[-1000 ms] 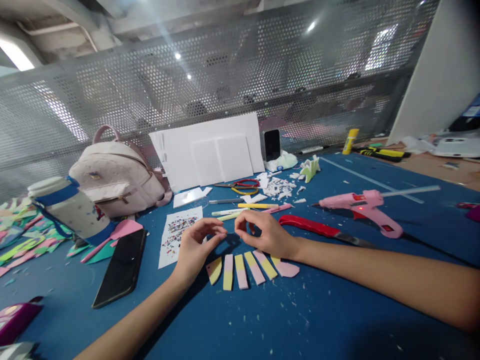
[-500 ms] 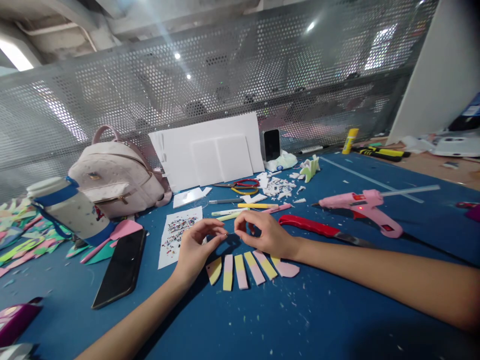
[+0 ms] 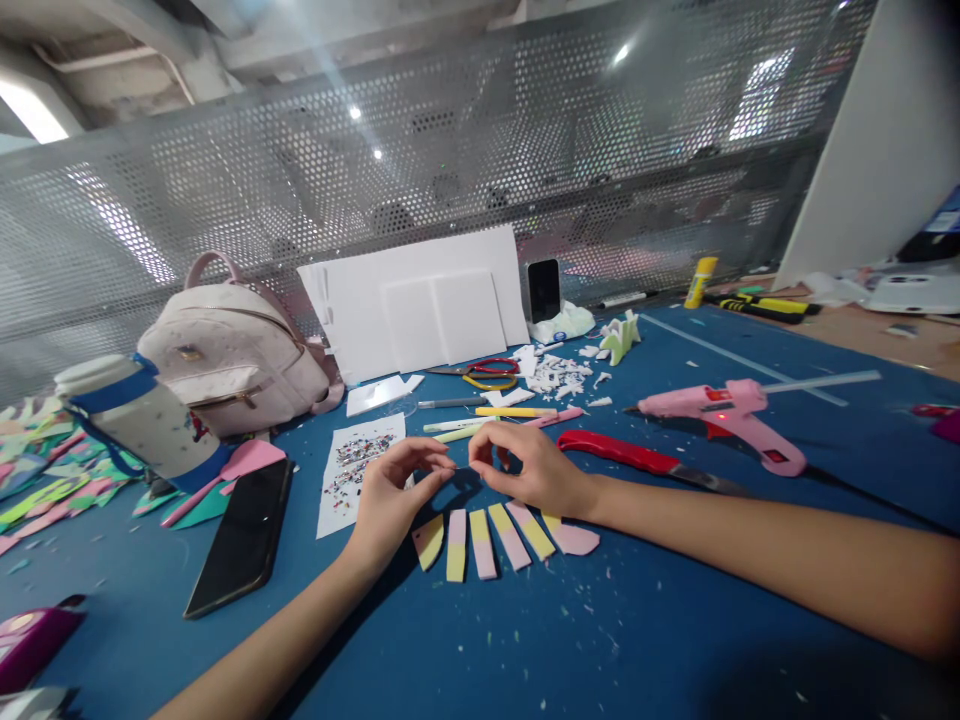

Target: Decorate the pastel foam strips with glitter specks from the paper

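Note:
My left hand point(image 3: 401, 490) is closed in a pinch, its thumb and forefinger meeting at the tips. Anything between them is too small to name. Facing it a short gap away, my right hand point(image 3: 532, 465) is curled, fingertips together, and what they hold, if anything, is hidden. Just below both hands lies a fanned row of several yellow-and-pink foam pieces point(image 3: 482, 545), the right-hand one partly under my right wrist. Beside my left hand is a white sheet point(image 3: 328, 518) scattered with tiny coloured bits point(image 3: 352, 460).
A pink glue gun point(image 3: 742, 410) and a red-handled knife point(image 3: 622, 450) lie to the right. Scissors point(image 3: 487, 372), pens and white scraps point(image 3: 559, 375) are behind my hands. Leftward stand a phone point(image 3: 244, 535), a bottle point(image 3: 142, 420) and a backpack point(image 3: 232, 345). White boards point(image 3: 420, 260) lean behind.

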{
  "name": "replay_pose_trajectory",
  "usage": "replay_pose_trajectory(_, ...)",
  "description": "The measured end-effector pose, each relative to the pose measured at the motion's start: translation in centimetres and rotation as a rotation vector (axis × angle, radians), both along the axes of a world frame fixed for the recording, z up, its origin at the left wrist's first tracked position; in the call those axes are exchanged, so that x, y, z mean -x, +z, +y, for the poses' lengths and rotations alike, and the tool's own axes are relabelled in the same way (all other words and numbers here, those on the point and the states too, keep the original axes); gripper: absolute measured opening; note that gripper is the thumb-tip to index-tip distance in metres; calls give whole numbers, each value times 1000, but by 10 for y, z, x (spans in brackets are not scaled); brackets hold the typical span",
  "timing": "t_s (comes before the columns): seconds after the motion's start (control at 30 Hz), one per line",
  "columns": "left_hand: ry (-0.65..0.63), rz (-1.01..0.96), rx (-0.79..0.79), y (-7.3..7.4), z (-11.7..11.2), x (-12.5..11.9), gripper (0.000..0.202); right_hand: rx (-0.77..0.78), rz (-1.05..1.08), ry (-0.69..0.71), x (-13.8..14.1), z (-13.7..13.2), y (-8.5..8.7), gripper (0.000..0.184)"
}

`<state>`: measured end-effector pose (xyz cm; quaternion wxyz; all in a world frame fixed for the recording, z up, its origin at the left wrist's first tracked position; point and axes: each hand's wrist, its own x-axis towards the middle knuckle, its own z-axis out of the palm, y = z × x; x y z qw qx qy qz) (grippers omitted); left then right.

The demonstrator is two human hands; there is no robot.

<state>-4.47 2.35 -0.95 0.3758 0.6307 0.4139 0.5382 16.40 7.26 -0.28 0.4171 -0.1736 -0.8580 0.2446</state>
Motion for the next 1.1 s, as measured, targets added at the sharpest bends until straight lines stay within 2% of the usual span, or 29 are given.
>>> replay_pose_trajectory(0.23,12,17,-16,0,1,0,17,7,-11,0,0,0,0,4)
replay_pose_trajectory(0.6,73,244,-115,4,-8,-4,14,-41,-33,23,-1,0,-1,4)
replay_pose_trajectory(0.83,90,298,-101,5,-10,-7,8,-107,-83,59,1,2,-3,4)
replay_pose_trajectory(1.1,96,289,-66,4,-10,-8,23,-135,-124,129,1,3,-1,10)
